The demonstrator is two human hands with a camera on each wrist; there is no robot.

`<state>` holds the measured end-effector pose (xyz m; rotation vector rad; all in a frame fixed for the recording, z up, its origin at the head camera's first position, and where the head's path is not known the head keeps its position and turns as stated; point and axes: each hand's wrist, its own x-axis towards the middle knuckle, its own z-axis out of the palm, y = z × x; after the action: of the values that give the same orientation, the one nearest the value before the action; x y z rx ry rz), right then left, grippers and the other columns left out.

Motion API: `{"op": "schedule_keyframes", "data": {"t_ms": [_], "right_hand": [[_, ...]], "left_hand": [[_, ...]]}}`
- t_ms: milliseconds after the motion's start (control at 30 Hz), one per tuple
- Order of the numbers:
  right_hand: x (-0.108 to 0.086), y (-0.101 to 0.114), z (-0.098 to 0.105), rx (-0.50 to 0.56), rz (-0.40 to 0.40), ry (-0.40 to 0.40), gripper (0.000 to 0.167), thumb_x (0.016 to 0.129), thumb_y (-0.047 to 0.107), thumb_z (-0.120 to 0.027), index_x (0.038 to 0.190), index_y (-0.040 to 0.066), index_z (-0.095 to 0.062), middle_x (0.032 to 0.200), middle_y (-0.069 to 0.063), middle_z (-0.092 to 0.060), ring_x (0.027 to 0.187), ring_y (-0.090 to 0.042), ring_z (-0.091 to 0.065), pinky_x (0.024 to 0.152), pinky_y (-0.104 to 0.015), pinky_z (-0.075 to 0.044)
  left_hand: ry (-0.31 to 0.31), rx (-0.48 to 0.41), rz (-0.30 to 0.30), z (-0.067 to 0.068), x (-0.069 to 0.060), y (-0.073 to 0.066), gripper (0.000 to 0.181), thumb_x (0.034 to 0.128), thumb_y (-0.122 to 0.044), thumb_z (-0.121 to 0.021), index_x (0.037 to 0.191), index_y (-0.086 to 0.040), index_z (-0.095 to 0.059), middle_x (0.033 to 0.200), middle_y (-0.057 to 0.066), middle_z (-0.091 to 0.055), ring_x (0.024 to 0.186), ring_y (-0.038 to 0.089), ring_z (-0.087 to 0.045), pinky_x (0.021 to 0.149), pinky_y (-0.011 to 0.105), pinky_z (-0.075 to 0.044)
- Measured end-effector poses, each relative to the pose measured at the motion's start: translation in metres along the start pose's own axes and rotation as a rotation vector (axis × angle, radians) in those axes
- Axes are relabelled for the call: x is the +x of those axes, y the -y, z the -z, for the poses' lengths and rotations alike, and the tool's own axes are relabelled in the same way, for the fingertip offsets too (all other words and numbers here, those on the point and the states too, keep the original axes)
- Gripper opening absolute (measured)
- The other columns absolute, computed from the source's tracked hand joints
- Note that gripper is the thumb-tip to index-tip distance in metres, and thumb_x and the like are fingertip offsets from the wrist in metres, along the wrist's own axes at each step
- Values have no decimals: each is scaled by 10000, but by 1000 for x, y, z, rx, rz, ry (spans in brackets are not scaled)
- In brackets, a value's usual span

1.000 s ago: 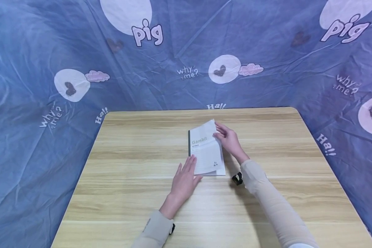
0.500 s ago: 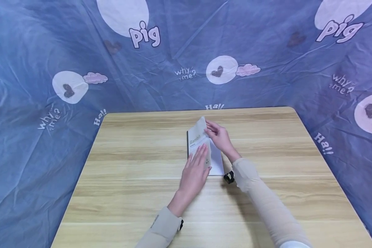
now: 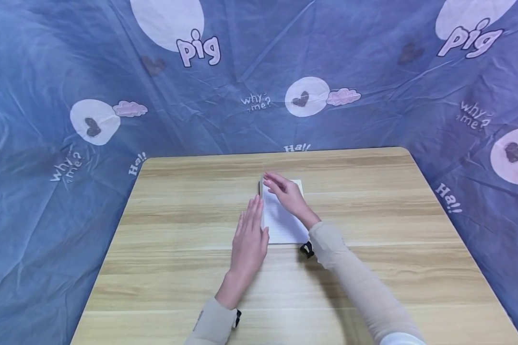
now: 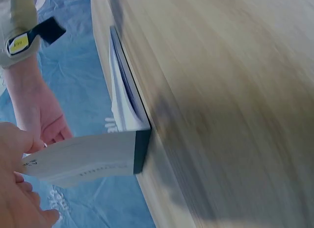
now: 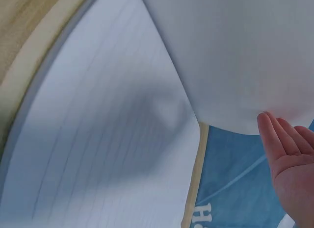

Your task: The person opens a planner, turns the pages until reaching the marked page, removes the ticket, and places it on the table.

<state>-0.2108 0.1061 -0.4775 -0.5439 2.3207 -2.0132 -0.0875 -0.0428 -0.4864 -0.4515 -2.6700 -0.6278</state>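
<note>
A notebook (image 3: 285, 227) lies on the wooden table with its lined page showing. Its pale cover (image 4: 88, 157) stands nearly upright at the dark spine (image 4: 142, 149), so the head view catches it almost edge-on. My left hand (image 3: 247, 244) is against the cover's outer side, fingers stretched out straight, the thumb beyond the cover's near edge. Over the page, my right hand (image 3: 288, 195) reaches to the cover's inner face near the far end. In the right wrist view its straight fingertips (image 5: 264, 121) touch the inside of the cover. The printed front is mostly turned from sight.
Wooden table (image 3: 177, 215) surrounds the notebook, its far edge a little beyond it. A blue printed cloth (image 3: 224, 120) hangs behind and at both sides. A black strap (image 3: 307, 249) hangs at the right wrist, close to the notebook's near corner.
The cover has swung leftward from lying partly lifted over the pages to nearly upright, baring the lined page. My right hand moved left with it; my left hand shifted onto its outer side.
</note>
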Motion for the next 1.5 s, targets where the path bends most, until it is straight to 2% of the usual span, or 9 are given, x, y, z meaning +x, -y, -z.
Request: {"op": "schedule_keyframes", "data": {"t_ms": [200, 333, 467, 600, 700, 900, 1067, 1200, 1500], "right_hand": [[-7, -5, -12, -229, 42, 87, 392, 1011, 154, -562, 1376, 10, -548, 1354, -144, -580, 1210, -266, -586, 1005, -293, -470], [-13, -10, -17, -379, 74, 179, 429, 1002, 154, -578, 1409, 30, -520, 1403, -135, -537, 1252, -283, -549, 1047, -345, -440], [-19, -13, -20, -532, 114, 282, 471, 999, 158, -584, 1437, 22, -478, 1472, -134, -460, 1345, -285, -446, 1123, -381, -344], [-25, -17, -24, -672, 176, 388, 502, 1000, 173, -582, 1445, -16, -445, 1512, -167, -396, 1403, -306, -356, 1155, -435, -281], [-29, -20, -25, -743, 232, 428, 522, 991, 179, -597, 1435, -46, -440, 1507, -202, -386, 1403, -349, -344, 1146, -481, -284], [-34, -23, -27, -832, 285, 451, 529, 978, 192, -616, 1412, -68, -460, 1484, -242, -402, 1380, -403, -362, 1127, -517, -308], [-38, -30, -31, -925, 272, 476, 528, 985, 231, -603, 1427, -24, -468, 1511, -207, -382, 1408, -376, -323, 1128, -525, -305], [-41, -32, -35, -1009, 251, 503, 538, 999, 269, -573, 1457, 18, -445, 1546, -169, -340, 1441, -340, -268, 1144, -519, -277], [-45, -31, -35, -1048, 258, 500, 534, 1000, 274, -566, 1446, 3, -454, 1541, -175, -350, 1444, -345, -261, 1152, -524, -257]], "left_hand": [[-51, -14, 31, 10, -7, 12, 818, 908, -108, -670, 1572, -104, -192, 1636, 7, -161, 1490, 191, -141, 1196, 437, -168], [-57, 94, 46, 16, -12, 20, 718, 891, -133, -698, 1518, -78, -354, 1629, 27, -188, 1489, 230, -152, 1193, 500, -136], [-51, 230, 90, 21, -16, 28, 640, 881, -219, -724, 1457, -92, -474, 1628, 42, -190, 1495, 268, -106, 1168, 603, -77], [-46, 297, 143, 25, -20, 35, 628, 875, -271, -735, 1435, -99, -510, 1629, 46, -188, 1499, 281, -53, 1140, 661, -61], [-29, 322, 176, 26, -22, 39, 634, 876, -285, -733, 1436, -89, -507, 1633, 47, -170, 1499, 290, -45, 1140, 661, -21], [87, 282, 190, 21, -26, 44, 664, 897, -297, -714, 1461, -58, -458, 1623, 62, -196, 1494, 276, -105, 1159, 611, 22], [211, 199, 173, 8, -29, 48, 616, 939, -269, -656, 1469, -41, -439, 1583, 100, -300, 1460, 293, -237, 1163, 590, -143], [298, 153, 193, 1, -29, 53, 588, 980, -260, -590, 1491, -40, -399, 1585, 114, -290, 1455, 302, -249, 1155, 571, -202], [385, 82, 237, -6, -28, 57, 595, 1009, -251, -537, 1524, -41, -325, 1598, 129, -248, 1461, 313, -223, 1143, 582, -228]]}}
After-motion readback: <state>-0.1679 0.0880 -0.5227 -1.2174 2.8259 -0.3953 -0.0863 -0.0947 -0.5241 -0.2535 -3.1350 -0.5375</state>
